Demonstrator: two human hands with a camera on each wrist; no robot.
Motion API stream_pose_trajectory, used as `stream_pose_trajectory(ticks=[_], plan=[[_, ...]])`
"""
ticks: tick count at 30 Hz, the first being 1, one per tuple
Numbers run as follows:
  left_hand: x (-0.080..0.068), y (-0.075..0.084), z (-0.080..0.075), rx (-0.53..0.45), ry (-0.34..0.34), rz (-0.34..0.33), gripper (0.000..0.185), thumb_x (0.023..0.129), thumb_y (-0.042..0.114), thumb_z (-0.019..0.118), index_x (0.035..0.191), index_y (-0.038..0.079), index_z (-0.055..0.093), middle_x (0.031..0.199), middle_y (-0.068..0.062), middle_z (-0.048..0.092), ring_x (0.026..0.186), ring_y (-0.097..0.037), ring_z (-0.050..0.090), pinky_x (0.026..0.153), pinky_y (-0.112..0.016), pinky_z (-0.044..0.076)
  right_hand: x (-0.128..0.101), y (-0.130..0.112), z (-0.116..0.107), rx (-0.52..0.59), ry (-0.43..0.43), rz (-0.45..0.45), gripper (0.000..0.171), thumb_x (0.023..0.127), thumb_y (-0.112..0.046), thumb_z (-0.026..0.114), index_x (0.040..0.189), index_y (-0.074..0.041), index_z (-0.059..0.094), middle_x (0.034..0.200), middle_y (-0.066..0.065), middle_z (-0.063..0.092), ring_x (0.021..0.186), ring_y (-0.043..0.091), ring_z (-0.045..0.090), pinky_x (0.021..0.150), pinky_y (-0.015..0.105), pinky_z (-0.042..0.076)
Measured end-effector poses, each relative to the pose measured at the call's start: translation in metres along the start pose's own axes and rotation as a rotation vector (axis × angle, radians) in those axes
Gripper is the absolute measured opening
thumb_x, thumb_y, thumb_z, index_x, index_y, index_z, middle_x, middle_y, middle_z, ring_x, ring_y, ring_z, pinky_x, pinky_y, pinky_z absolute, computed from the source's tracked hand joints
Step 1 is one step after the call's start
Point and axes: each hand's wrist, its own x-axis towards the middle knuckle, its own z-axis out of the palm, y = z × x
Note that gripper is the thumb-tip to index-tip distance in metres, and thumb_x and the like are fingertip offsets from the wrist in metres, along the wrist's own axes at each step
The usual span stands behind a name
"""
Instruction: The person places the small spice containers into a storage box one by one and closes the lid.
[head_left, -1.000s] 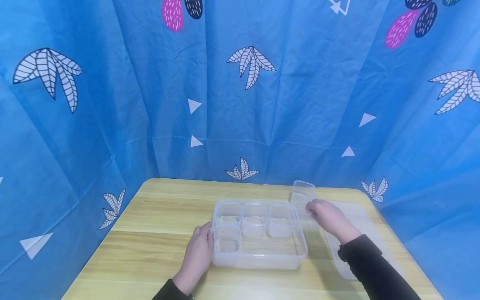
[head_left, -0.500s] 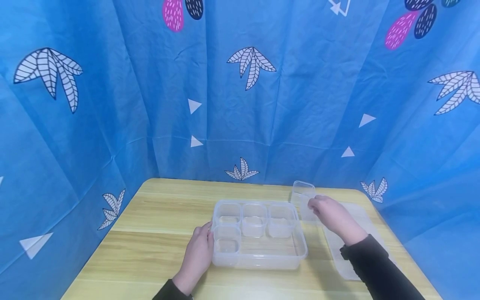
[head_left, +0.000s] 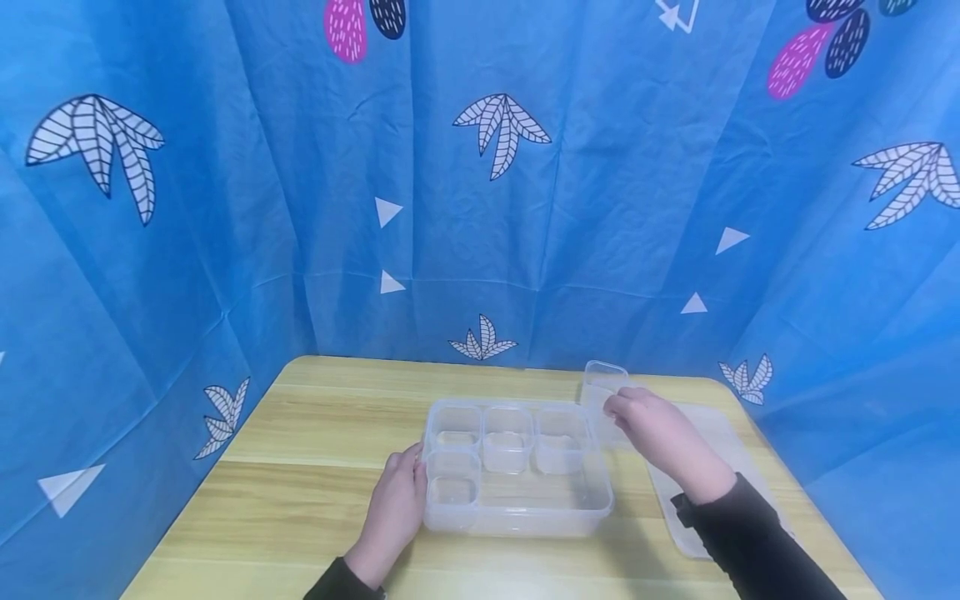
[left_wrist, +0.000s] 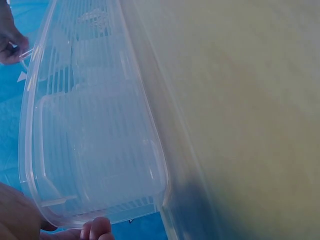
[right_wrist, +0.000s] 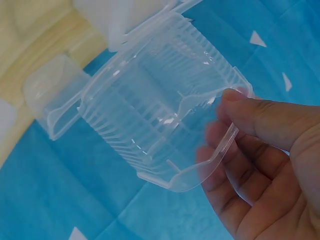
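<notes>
Against the blue patterned cloth (head_left: 225, 208), a wooden table (head_left: 315, 433) carries a flat clear lid (head_left: 731, 450) at its right edge and, at its middle, a large clear tray (head_left: 540, 508) with four small clear cups seated inside, three along the far wall and one at the near left corner. At the tray's left end rests the left hand (head_left: 393, 512), fingers curled against its wall. Just beyond the tray's far right corner, the right hand (head_left: 660, 437) pinches the rim of a small clear cup (head_left: 602, 385), thumb on top, holding it tilted.
</notes>
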Motion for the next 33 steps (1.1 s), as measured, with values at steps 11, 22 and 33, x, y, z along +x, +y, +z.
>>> stream_pose_trajectory(ticks=[11, 22, 33], plan=[[0.000, -0.001, 0.001, 0.004, -0.004, -0.003, 0.039, 0.104, 0.011, 0.051, 0.138, -0.009, 0.052, 0.104, -0.016, 0.058, 0.072, -0.011, 0.055, 0.058, -0.021, 0.049, 0.001, -0.019, -0.001, -0.016, 0.023, -0.029, 0.025, 0.075, 0.015, 0.076, 0.090, -0.005, 0.072, 0.083, 0.004, 0.065, 0.082, 0.023, 0.065, 0.074, 0.036, 0.058], [0.001, 0.000, 0.000, -0.009, -0.012, -0.003, 0.040, 0.104, 0.011, 0.050, 0.138, -0.009, 0.051, 0.104, -0.015, 0.057, 0.072, -0.012, 0.055, 0.058, -0.021, 0.049, 0.005, -0.045, -0.003, -0.021, 0.014, -0.063, 0.024, 0.076, 0.011, 0.079, 0.093, -0.005, 0.073, 0.087, 0.004, 0.066, 0.084, 0.021, 0.066, 0.073, 0.032, 0.058], [0.002, -0.002, 0.001, -0.015, -0.012, -0.008, 0.039, 0.104, 0.010, 0.051, 0.138, -0.010, 0.051, 0.103, -0.016, 0.058, 0.070, -0.011, 0.054, 0.056, -0.021, 0.048, 0.006, -0.064, 0.004, 0.010, -0.002, -0.113, 0.022, 0.079, 0.010, 0.076, 0.095, -0.005, 0.073, 0.088, 0.002, 0.066, 0.085, 0.021, 0.065, 0.074, 0.030, 0.058]])
